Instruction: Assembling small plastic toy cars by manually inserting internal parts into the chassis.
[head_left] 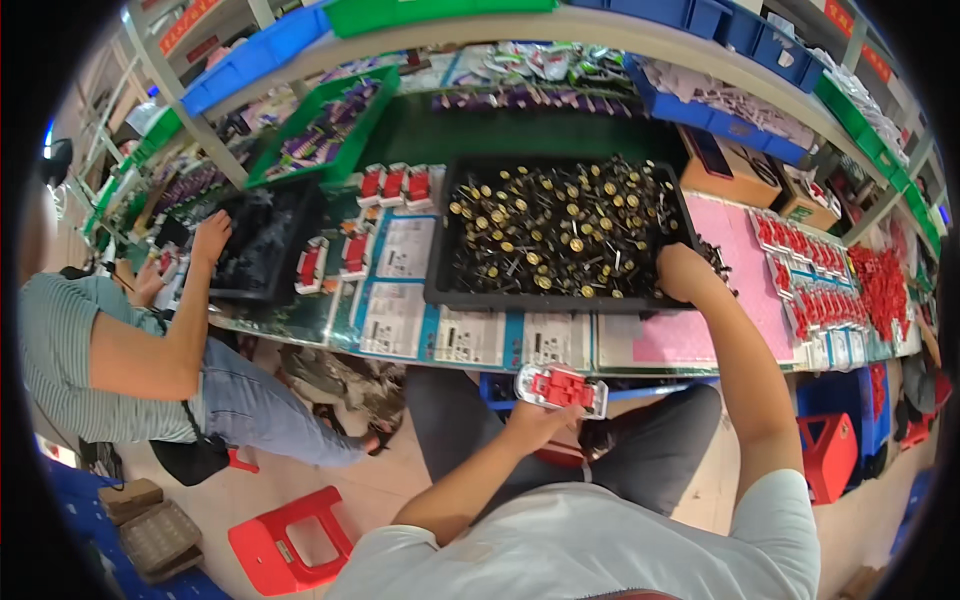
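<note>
Red-white casing (553, 385) in left hand (537, 423)

Tray (560, 304) on surface (420, 125), parts (575, 243) in it; mat (755, 290) to its right, casings (822, 305) farther right; carton (735, 180) behind mat; second tray (305, 215) left of first; bin (366, 128) behind second; stool (262, 552) on floor (385, 475), left.

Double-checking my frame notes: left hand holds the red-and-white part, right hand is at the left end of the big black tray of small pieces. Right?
One fix: the head view shows the right hand at the right end of the big black tray, not the left. The left hand does hold the red-and-white part.
</note>
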